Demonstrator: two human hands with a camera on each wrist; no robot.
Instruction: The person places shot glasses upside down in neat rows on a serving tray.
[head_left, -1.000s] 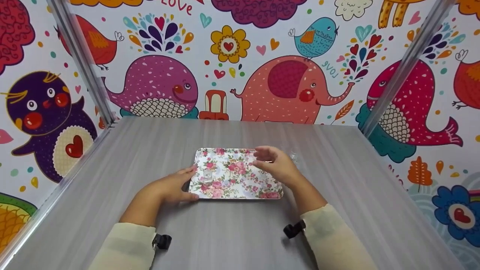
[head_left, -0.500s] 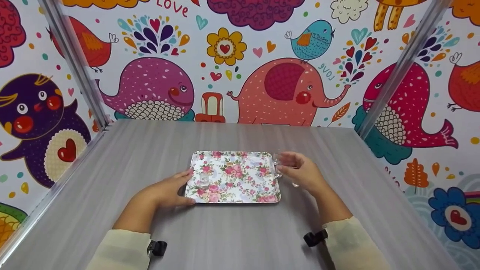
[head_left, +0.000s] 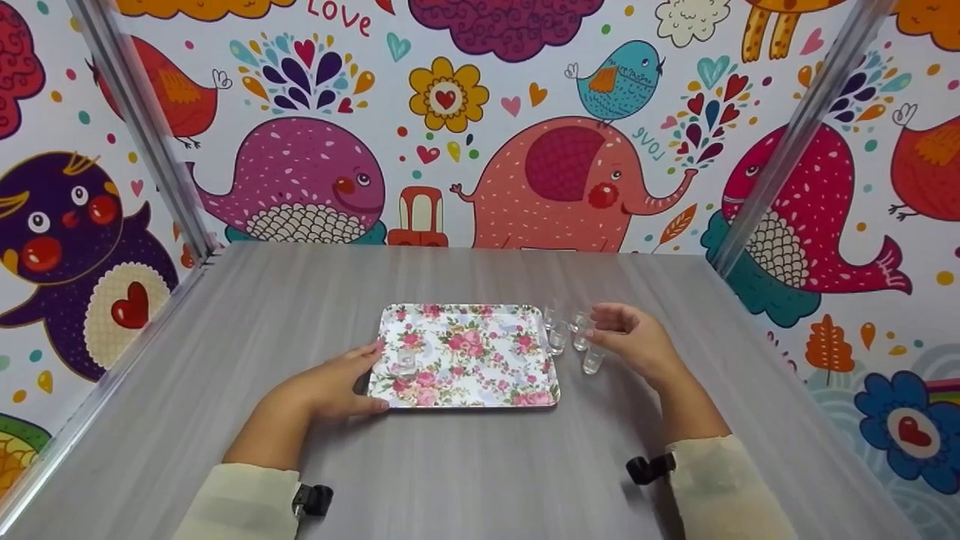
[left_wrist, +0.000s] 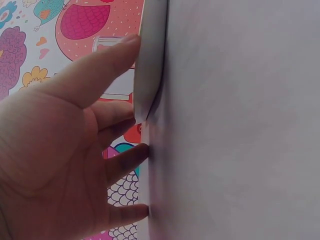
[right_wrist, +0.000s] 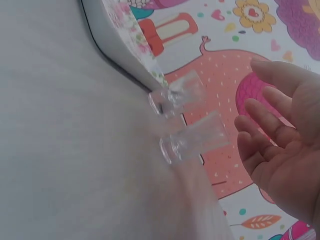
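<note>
A rectangular tray (head_left: 480,375) with a rose pattern lies on the grey table. One small clear glass (head_left: 407,361) stands on its left part. My left hand (head_left: 334,386) rests against the tray's left end, thumb at the near corner; in the left wrist view its other fingers are spread, some tips touching the table. Several similar clear shot glasses (head_left: 592,361) stand close together just off the tray's right side. My right hand (head_left: 637,341) hovers right beside them, fingers loosely bent and holding nothing. In the right wrist view, two glasses (right_wrist: 195,137) stand apart from its fingertips.
Patterned panels (head_left: 450,180) with cartoon animals rise behind the table (head_left: 465,472) and along both sides. Metal posts (head_left: 142,135) stand at the back corners. A black wrist camera (head_left: 649,469) is fixed at each sleeve.
My right hand has moved right, from over the tray to beyond the glasses, leaving them in plain sight. My left hand stays at the tray's left end. The head view has shifted slightly.
</note>
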